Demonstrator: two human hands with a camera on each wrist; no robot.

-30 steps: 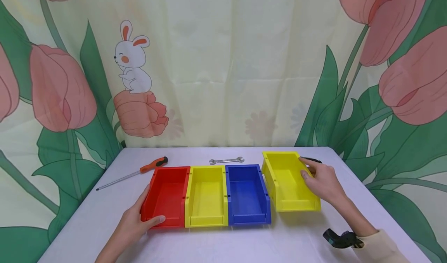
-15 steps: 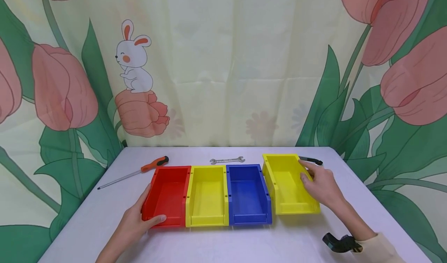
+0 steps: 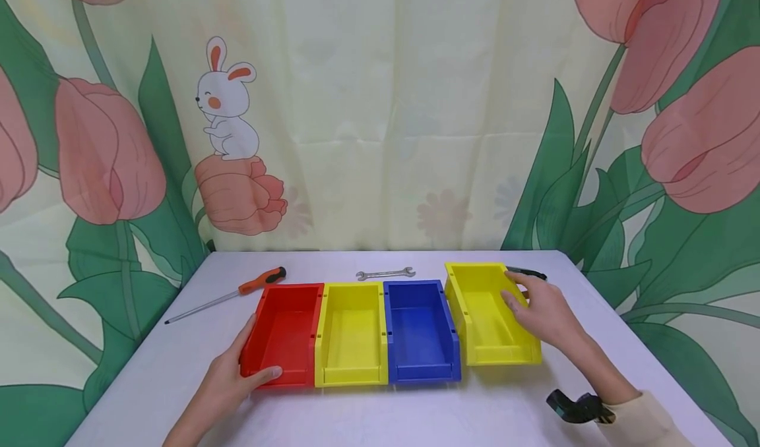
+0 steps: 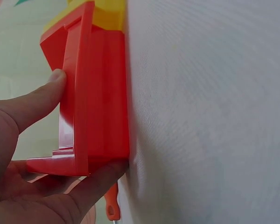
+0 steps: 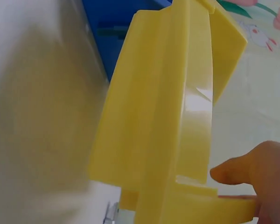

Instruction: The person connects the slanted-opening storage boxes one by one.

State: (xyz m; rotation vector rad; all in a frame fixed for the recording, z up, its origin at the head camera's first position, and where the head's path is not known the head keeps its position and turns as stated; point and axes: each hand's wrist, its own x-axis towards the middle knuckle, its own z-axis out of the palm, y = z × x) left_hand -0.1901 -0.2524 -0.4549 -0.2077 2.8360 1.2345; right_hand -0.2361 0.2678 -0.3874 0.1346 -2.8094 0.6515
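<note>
Red, yellow and blue open-front storage bins stand side by side on the table. My left hand (image 3: 222, 374) holds the red bin (image 3: 285, 335) at the row's left end, thumb on its front lip and fingers along its outer wall, as the left wrist view shows. The middle yellow bin (image 3: 351, 328) touches the red bin and the blue bin (image 3: 420, 328). To the right of the blue one, my right hand (image 3: 549, 312) grips a second yellow bin (image 3: 489, 315) by its right wall. That bin (image 5: 144, 102) is raised off the table and tilted, its shadow below.
An orange-handled screwdriver (image 3: 258, 281) lies at the back left. Behind the bins is a wrench (image 3: 386, 273). A dark slim tool (image 3: 527, 272) lies behind my right hand, partly hidden. A printed curtain (image 3: 380, 104) hangs beyond the table's (image 3: 380, 420) far edge.
The raised yellow bin has shifted slightly left and toward me with my right hand. My left hand stays in place on the red bin.
</note>
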